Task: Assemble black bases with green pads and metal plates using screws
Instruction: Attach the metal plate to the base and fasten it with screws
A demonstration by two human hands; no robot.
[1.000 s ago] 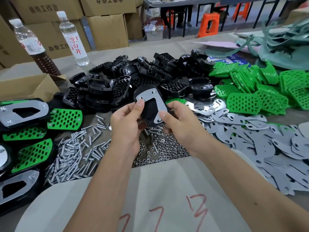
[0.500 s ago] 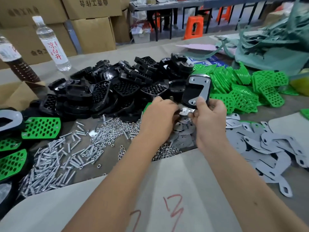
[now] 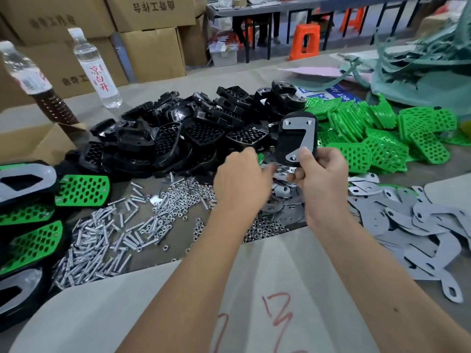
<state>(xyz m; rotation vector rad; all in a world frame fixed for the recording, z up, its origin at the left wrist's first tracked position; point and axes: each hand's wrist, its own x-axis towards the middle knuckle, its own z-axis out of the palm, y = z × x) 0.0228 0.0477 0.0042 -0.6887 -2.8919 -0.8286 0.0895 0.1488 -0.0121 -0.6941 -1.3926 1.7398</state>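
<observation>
Since half a second ago little has moved: my right hand (image 3: 323, 174) keeps the base (image 3: 297, 141) raised over the parts, and my left hand (image 3: 242, 182) has slid a touch lower, off toward the loose plates. I see the base upright, its metal plate (image 3: 304, 133) facing me, held above the spot where the black pile meets the green one. My right thumb presses the plate's lower corner and the fingers curl behind, so that hand grips the base. My left hand sits just left of it, knuckles toward me, fingers curled down over the plates (image 3: 285, 200); I cannot tell whether it holds anything. Behind the base lies the heap of black bases (image 3: 193, 133), to its right the green pads (image 3: 369, 141). Nuts (image 3: 188, 189) and screws (image 3: 102, 240) are scattered to the left, more grey plates (image 3: 418, 225) to the right. Finished pieces (image 3: 28, 200) are stacked at the left edge. Two bottles (image 3: 96, 70) stand beyond, before cardboard boxes (image 3: 153, 49).
</observation>
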